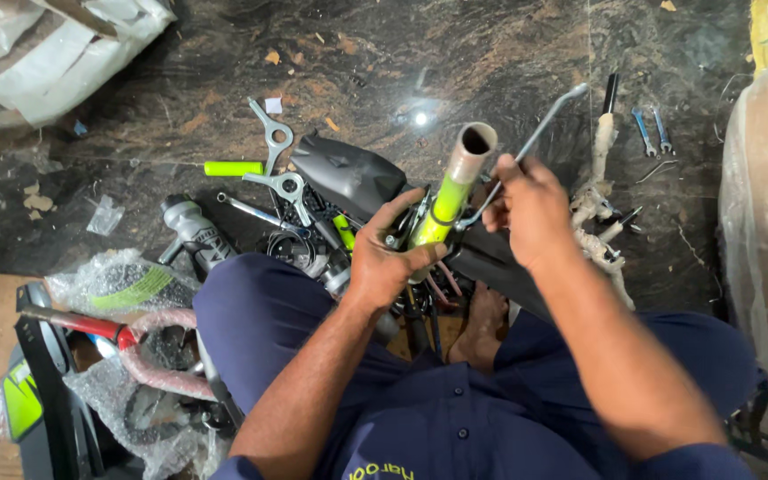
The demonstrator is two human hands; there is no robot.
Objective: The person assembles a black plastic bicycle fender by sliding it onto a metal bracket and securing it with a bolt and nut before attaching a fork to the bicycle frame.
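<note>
Seated on a dark stone floor (224, 53), knees apart in navy trousers, with bicycle parts spread in front. Left hand (387, 258) closed around the lower part of a green tube (444, 206), which stands tilted, its open tape-wrapped end up toward the camera, between the knees. Right hand (531, 209) closed on a long bent metal wrench (526, 144), its short leg reaching down to the clamp beside the tube, its far end pointing up and right. Just behind the tube, a black saddle (348, 173). To the left on the floor: two flat multi-wrenches (276, 142), a green grip (233, 168), a grey bottle (193, 227), a tangle of cables. Farther left and nearer, bubble-wrapped parts (117, 284) and a red-handled tool (82, 324) on cardboard. To the right, a wrapped handlebar (599, 200) close by the right hand, and two small blue spanners (651, 129) well apart from it. Plastic-wrapped bundles at the top left and along the right edge.
</note>
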